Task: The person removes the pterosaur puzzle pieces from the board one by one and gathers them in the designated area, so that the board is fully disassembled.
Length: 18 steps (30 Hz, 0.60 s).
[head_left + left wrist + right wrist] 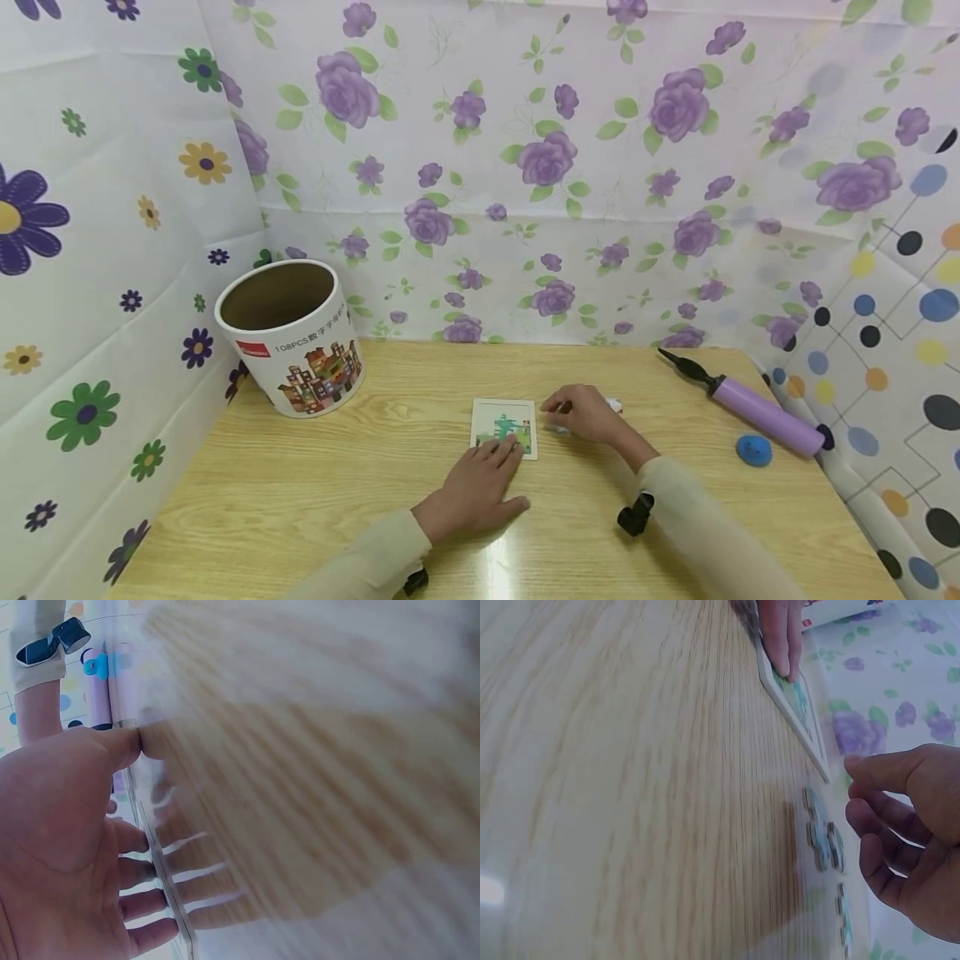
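On the table [300, 475], centre: puzzle board [504, 427], small white-rimmed square lying flat, a green and blue picture partly filled in. Left hand [480, 492] spread flat, fingers straight, fingertips [778, 641] pressing the board's near edge; nothing gripped. Right hand [585, 414] just right of the board, fingers loosely curled over loose puzzle pieces [823, 836] lying on the wood; whether it pinches one cannot be told. Left rear: open cardboard tub [291, 336] with printed buildings. Right edge: purple pump [753, 404], blue disc [753, 450] beside it.
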Motion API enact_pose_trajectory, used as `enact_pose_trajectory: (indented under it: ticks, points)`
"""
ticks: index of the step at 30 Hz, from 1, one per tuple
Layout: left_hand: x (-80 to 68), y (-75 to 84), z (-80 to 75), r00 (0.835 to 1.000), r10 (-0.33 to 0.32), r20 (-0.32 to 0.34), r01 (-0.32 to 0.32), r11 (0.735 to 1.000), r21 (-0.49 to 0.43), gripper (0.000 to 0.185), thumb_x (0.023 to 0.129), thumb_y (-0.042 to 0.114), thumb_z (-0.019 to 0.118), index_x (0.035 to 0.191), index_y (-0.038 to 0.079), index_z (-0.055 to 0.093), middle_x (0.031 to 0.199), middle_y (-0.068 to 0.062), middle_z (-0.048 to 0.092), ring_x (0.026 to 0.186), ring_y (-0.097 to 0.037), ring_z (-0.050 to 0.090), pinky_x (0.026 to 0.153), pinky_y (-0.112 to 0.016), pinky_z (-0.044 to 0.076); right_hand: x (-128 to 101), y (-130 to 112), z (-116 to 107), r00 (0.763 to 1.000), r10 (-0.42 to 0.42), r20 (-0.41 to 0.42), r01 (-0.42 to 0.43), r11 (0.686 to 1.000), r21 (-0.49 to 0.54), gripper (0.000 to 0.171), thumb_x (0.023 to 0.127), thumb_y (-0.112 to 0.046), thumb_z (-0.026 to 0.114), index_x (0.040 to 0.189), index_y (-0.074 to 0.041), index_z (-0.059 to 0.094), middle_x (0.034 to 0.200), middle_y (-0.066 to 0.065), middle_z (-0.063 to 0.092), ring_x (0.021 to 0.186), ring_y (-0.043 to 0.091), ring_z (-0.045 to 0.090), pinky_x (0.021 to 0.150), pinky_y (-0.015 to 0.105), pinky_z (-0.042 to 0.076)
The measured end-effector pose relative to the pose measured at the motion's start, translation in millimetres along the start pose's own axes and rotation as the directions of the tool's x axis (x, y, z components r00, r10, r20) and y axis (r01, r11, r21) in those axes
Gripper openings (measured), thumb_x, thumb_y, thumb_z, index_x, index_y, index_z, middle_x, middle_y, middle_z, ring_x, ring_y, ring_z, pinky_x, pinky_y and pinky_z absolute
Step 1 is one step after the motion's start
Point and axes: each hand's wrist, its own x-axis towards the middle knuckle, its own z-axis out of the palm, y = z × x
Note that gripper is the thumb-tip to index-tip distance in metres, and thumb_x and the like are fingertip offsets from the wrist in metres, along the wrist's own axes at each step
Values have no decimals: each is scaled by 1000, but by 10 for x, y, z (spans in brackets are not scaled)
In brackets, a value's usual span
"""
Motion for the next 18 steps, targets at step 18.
enact_pose_trajectory:
  ticks: [18]
  points:
    - [35,-53,111,999,28,-46,-28,1000,9,77,103,62,42,161,12,34,166,-10,31,148,-35,37,112,-56,39,262,-243,217,996,-31,87,29,999,28,12,96,-18,74,106,-16,80,99,-7,75,82,6,64,73,28,55]
